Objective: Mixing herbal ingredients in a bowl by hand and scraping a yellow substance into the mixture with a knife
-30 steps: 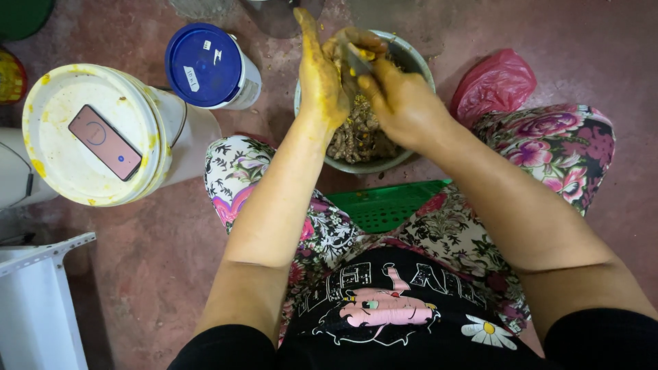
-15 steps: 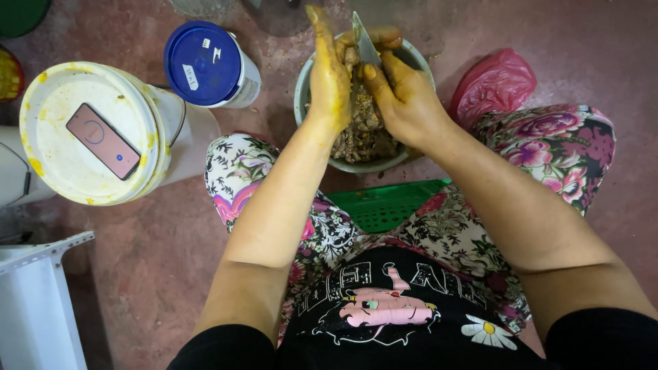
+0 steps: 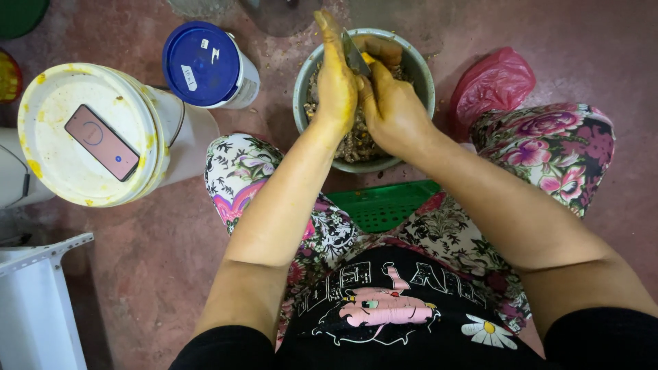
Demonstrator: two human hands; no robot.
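Over the bowl (image 3: 418,68), the right hand (image 3: 391,109) grips a knife (image 3: 355,56) (blade pointing away), pressed against the left hand (image 3: 336,82), which pinches a small yellow root (image 3: 368,58)

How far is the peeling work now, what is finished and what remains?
Done: the metal bowl on the floor already holds a heap of brownish peelings and pieces. In hand: the right hand holds a knife against a yellow root piece, with the yellow-stained left hand beside it. Left: no unpeeled pile shows, so the remainder cannot be told.
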